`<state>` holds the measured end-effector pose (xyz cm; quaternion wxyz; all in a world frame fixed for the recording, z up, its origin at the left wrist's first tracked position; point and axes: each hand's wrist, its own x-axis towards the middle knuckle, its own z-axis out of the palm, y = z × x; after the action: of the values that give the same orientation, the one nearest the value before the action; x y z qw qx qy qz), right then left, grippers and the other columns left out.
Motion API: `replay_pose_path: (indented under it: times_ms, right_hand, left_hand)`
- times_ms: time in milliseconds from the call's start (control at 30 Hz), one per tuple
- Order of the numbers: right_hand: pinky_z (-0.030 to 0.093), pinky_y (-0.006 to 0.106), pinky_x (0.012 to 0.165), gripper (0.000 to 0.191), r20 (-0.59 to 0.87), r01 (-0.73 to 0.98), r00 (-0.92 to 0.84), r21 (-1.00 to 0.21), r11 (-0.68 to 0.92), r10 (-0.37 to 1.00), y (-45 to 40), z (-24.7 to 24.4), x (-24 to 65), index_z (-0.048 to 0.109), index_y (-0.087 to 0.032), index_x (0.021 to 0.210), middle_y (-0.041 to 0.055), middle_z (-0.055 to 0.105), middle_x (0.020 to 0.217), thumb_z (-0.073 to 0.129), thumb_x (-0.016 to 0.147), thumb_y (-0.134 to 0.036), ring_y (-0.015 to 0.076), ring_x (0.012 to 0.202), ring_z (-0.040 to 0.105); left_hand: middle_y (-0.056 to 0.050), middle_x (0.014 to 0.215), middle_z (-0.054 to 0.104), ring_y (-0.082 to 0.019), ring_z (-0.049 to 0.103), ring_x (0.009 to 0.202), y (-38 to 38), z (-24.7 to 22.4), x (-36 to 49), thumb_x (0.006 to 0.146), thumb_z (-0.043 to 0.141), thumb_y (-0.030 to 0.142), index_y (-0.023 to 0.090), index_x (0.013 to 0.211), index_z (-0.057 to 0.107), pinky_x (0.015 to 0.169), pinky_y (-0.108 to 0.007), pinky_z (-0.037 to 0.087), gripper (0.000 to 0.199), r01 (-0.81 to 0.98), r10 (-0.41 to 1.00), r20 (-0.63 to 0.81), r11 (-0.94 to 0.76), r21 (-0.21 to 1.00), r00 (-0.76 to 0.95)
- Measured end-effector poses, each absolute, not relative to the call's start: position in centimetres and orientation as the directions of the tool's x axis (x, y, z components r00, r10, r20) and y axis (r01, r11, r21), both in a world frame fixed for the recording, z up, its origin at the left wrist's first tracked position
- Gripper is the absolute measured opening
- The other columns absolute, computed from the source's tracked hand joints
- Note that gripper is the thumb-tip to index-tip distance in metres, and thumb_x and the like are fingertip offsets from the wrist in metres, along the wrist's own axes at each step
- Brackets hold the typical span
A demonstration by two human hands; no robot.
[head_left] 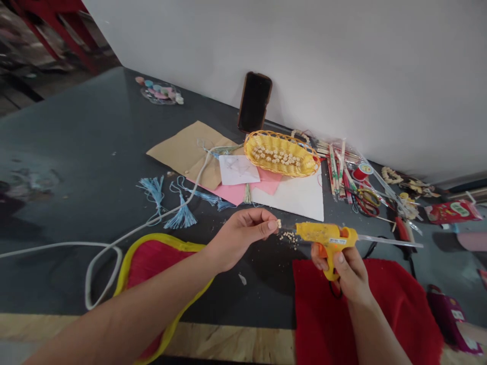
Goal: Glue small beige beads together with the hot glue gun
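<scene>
My right hand [348, 268] is wrapped round the handle of a yellow hot glue gun [323, 234], its nozzle pointing left. A clear glue stick [391, 241] sticks out of the gun's back end. Close to the nozzle, my left hand [249, 233] pinches a tiny pale bead-like piece [279, 223] between thumb and fingertip. Whether nozzle and piece touch I cannot tell. Just below lies a scatter of small pale pieces [289, 238] on the dark table. Beyond the hands, a yellow woven basket [314, 170] holds several small cream flower-shaped pieces [276, 156].
Blue tassels [180, 215] and a white cable [152, 223] lie left of the papers [297, 200]. A phone [254, 101] leans on the wall. Scissors [367, 200] and a thread spool [362, 171] lie right. Red cloth [395, 299] and a yellow-edged red pad [152, 261] are in front.
</scene>
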<state>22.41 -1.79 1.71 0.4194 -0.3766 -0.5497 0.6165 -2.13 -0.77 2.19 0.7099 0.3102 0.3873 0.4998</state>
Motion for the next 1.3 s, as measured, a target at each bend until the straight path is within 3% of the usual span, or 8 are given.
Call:
replay_pose_path:
  times_ms: [133, 333, 467, 567, 667, 800, 967, 1300]
  right_hand:
    - [0.042, 0.026, 0.048, 0.020, -0.084, -0.146, -0.135, -0.984, -0.104, 0.987, -0.4, 1.0, 22.6, 0.055, -0.022, 0.100, 0.0041, 0.061, 0.085, 0.059, 0.089, -0.039, 0.0119, 0.058, 0.051]
    - [0.047, 0.021, 0.052, 0.029, -0.129, -0.115, 0.015, -0.985, -0.127, 0.991, 2.4, 0.3, 22.4, 0.055, -0.021, 0.099, -0.0031, 0.060, 0.071, 0.067, 0.082, -0.043, 0.0095, 0.057, 0.057]
    - [0.052, 0.026, 0.058, 0.057, -0.180, 0.008, 0.062, -0.983, -0.181, 0.982, 4.0, 0.4, 22.3, 0.050, -0.021, 0.115, -0.0006, 0.067, 0.078, 0.073, 0.073, -0.051, 0.0137, 0.063, 0.064]
    - [0.054, 0.034, 0.072, 0.072, -0.161, 0.227, 0.019, -0.961, -0.161, 0.987, 4.6, 0.7, 23.0, 0.045, -0.016, 0.127, 0.0078, 0.071, 0.092, 0.069, 0.073, -0.057, 0.0207, 0.080, 0.068]
    - [0.052, 0.041, 0.082, 0.058, 0.024, 0.590, -0.001, -0.807, 0.020, 1.000, 4.2, 1.4, 23.8, 0.052, -0.013, 0.125, 0.0153, 0.068, 0.109, 0.061, 0.083, -0.053, 0.0271, 0.099, 0.064]
    - [0.046, 0.047, 0.091, 0.022, 0.389, 0.842, -0.226, -0.384, 0.380, 0.893, 2.3, 2.3, 22.6, 0.066, -0.018, 0.104, 0.0129, 0.064, 0.108, 0.053, 0.091, -0.031, 0.0285, 0.106, 0.056]
    - [0.043, 0.038, 0.089, 0.012, 0.215, 0.751, -0.591, -0.205, 0.628, 0.777, 0.3, 1.7, 18.6, 0.069, -0.021, 0.095, 0.0066, 0.065, 0.095, 0.060, 0.090, -0.026, 0.0237, 0.098, 0.053]
    - [0.039, 0.037, 0.082, 0.013, 0.119, 0.784, -0.609, -0.057, 0.618, 0.784, 0.4, 1.1, 17.0, 0.070, -0.020, 0.090, 0.0061, 0.066, 0.092, 0.058, 0.092, -0.027, 0.0240, 0.095, 0.049]
  left_hand:
    - [-0.001, 0.069, 0.063, -0.009, 0.048, 0.059, -0.5, 2.2, -2.2, 0.064, 0.083, 0.039, 0.015, 0.068, 0.065, 0.058, -0.023, 0.035, 0.030, -0.503, 0.948, -0.278, 0.319, 0.803, 0.156]
    - [-0.001, 0.071, 0.063, -0.009, 0.048, 0.059, -0.7, 2.4, -2.2, 0.067, 0.081, 0.036, 0.016, 0.070, 0.067, 0.058, -0.023, 0.037, 0.025, -0.513, 0.951, -0.247, 0.308, 0.801, 0.187]
    - [0.000, 0.070, 0.062, -0.009, 0.048, 0.059, -0.8, 2.6, -2.0, 0.066, 0.081, 0.036, 0.016, 0.069, 0.067, 0.058, -0.023, 0.037, 0.025, -0.481, 0.954, -0.234, 0.297, 0.825, 0.189]
    - [0.000, 0.070, 0.062, -0.008, 0.048, 0.058, -0.8, 2.6, -2.0, 0.065, 0.082, 0.037, 0.015, 0.069, 0.066, 0.057, -0.023, 0.037, 0.027, -0.464, 0.954, -0.233, 0.295, 0.836, 0.187]
    - [0.000, 0.069, 0.062, -0.008, 0.047, 0.057, -0.8, 2.6, -1.9, 0.066, 0.081, 0.038, 0.015, 0.069, 0.066, 0.055, -0.022, 0.035, 0.027, -0.445, 0.953, -0.234, 0.297, 0.845, 0.193]
    - [-0.001, 0.069, 0.062, -0.008, 0.047, 0.057, -0.8, 2.6, -1.9, 0.066, 0.081, 0.038, 0.015, 0.069, 0.067, 0.055, -0.023, 0.035, 0.027, -0.441, 0.950, -0.238, 0.306, 0.844, 0.202]
    - [0.000, 0.069, 0.062, -0.009, 0.048, 0.059, -0.8, 2.6, -1.8, 0.066, 0.081, 0.035, 0.015, 0.068, 0.066, 0.058, -0.023, 0.036, 0.026, -0.453, 0.954, -0.224, 0.292, 0.843, 0.198]
    - [0.000, 0.068, 0.060, -0.009, 0.046, 0.059, -0.8, 2.5, -1.8, 0.067, 0.080, 0.035, 0.015, 0.067, 0.066, 0.058, -0.023, 0.034, 0.024, -0.443, 0.954, -0.220, 0.290, 0.848, 0.204]
